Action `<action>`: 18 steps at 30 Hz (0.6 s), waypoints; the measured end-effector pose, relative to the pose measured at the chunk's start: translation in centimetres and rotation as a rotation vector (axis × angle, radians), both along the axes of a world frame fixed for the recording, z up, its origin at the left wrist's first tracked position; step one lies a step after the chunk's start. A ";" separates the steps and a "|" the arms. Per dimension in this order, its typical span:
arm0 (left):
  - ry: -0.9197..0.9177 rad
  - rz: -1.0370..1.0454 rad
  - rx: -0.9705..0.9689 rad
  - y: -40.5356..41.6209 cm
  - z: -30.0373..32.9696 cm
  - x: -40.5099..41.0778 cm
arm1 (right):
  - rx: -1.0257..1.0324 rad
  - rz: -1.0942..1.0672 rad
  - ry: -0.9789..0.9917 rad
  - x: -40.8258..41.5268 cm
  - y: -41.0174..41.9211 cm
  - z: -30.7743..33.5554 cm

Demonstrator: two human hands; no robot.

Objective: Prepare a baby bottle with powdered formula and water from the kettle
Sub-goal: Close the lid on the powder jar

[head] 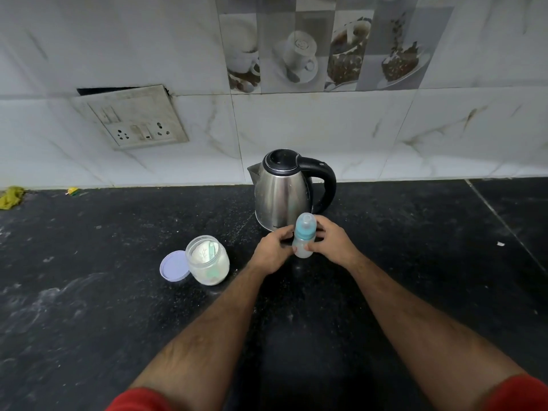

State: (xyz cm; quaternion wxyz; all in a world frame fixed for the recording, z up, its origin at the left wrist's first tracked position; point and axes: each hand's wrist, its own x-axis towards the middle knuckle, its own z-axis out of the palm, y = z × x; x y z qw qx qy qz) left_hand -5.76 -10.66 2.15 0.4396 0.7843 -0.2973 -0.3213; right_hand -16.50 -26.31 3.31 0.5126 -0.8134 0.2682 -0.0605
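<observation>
A small baby bottle with a teal collar and clear teat stands upright on the black counter, holding whitish liquid. My left hand grips it from the left and my right hand from the right. Just behind it stands a steel kettle with a black lid and handle, spout pointing left. To the left an open clear jar holds white formula powder with a pale green scoop stuck in it. Its lilac lid leans against the jar's left side.
A marble-tiled wall runs behind the counter, with a grimy socket plate at the upper left. A yellow cloth and a small yellow scrap lie at the counter's back left edge. A small white fleck lies at the right.
</observation>
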 end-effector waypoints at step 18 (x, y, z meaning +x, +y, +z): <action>0.028 0.287 -0.138 16.5 -1.5 -3.5 | -0.234 -0.114 -0.047 -3.2 14.5 -0.2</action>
